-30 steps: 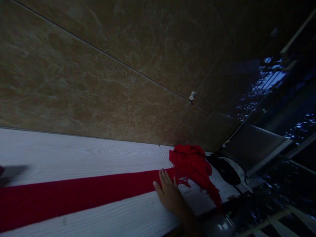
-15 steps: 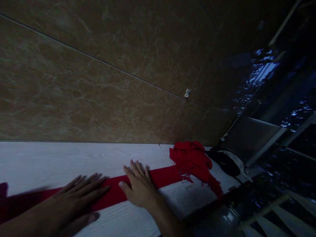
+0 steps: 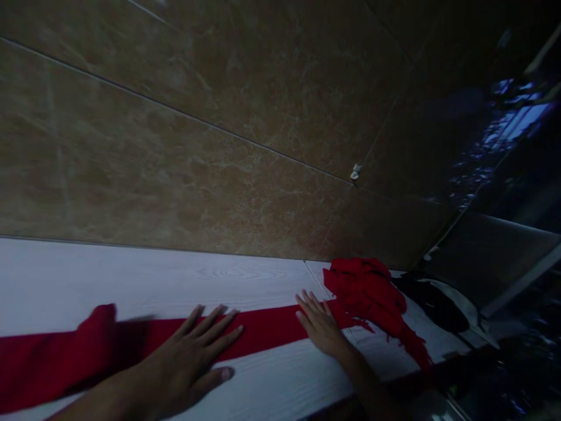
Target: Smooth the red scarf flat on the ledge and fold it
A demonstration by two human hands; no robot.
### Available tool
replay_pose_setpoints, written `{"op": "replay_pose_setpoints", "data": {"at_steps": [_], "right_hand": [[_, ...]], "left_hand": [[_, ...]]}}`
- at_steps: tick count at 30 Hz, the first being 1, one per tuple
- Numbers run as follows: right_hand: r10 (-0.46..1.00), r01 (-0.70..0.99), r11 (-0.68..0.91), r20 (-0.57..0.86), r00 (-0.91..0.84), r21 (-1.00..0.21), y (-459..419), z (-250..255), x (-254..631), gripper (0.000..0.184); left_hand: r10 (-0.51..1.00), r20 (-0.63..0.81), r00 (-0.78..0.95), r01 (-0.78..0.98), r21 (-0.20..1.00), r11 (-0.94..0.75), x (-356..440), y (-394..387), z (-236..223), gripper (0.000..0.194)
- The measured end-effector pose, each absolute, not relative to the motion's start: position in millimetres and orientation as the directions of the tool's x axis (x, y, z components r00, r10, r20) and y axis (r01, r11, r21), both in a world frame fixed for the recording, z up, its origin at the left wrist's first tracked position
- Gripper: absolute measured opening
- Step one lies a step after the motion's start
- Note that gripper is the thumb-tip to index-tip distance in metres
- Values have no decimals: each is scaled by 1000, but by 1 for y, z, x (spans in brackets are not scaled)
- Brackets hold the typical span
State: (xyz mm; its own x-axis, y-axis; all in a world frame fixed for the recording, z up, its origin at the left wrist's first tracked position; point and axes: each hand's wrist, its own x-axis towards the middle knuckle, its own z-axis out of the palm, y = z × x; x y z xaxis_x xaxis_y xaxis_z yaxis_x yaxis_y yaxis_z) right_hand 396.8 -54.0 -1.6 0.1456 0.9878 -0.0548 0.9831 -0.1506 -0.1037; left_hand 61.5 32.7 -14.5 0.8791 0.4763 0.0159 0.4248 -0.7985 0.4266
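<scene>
A long red scarf (image 3: 267, 332) lies stretched out as a flat strip on a white wood-grain surface. My left hand (image 3: 197, 351) rests flat on its middle stretch, fingers spread. Further right, my right hand (image 3: 322, 327) lies open on the strip close to a crumpled red fringed cloth (image 3: 366, 292). Whether that heap and the strip are one piece cannot be told. At the left, behind my left wrist, part of the red fabric rises in a thick fold (image 3: 96, 345).
A brown marbled tile wall (image 3: 197, 164) stands along the back edge of the white surface (image 3: 144, 275). Beyond the red heap lies a black and white item (image 3: 438, 304), its kind unclear. The right side is dark, with a grey panel (image 3: 504, 251) there.
My right hand has slid right along the strip, nearer the red heap. My left hand has shifted right too, its fingers spread wider. More of the raised fold shows at left as the view shifted.
</scene>
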Motion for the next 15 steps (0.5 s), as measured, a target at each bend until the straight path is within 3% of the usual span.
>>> {"op": "replay_pose_setpoints", "data": {"at_steps": [5, 9, 11, 13, 15], "right_hand": [[990, 984, -138, 22, 142, -109, -53, -27, 429, 69], [979, 997, -54, 192, 64, -58, -42, -59, 458, 67], [942, 999, 2, 336, 12, -41, -38, -67, 462, 66], [908, 998, 14, 419, 13, -63, -36, -64, 453, 68], [916, 993, 10, 400, 38, -117, -36, -53, 429, 69]], "left_hand": [[459, -8, 888, 422, 411, -809, 63, 0, 22, 75], [533, 137, 835, 436, 426, -792, 20, -13, 38, 60], [686, 270, 676, 569, 401, -718, -25, -8, 36, 51], [824, 391, 410, 741, 385, -551, -78, 6, 28, 51], [913, 369, 176, 909, 295, -294, -129, 21, 15, 51]]}}
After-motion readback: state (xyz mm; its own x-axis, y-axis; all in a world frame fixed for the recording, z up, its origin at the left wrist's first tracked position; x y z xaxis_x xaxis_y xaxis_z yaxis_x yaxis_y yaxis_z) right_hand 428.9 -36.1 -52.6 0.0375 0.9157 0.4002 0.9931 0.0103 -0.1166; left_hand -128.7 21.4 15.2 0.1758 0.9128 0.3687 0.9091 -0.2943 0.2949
